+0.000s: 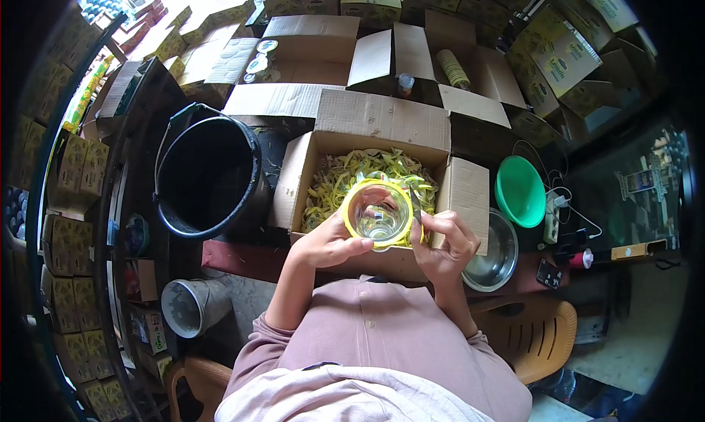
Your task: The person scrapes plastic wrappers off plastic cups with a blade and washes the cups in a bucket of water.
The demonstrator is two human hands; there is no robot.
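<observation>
My left hand is closed around a clear cup with a yellow rim, its mouth tilted up toward me. My right hand pinches a small knife-like blade that stands against the right side of the yellow rim. Part of the blade is hidden by the fingers. Just beyond both hands, an open cardboard box holds a heap of yellow-green strips. The cup is held over the near side of this box.
To the left stands a large black bucket, with a smaller grey bucket below it. A green bowl and a metal bowl are at the right, near a power strip. More open cartons line the back.
</observation>
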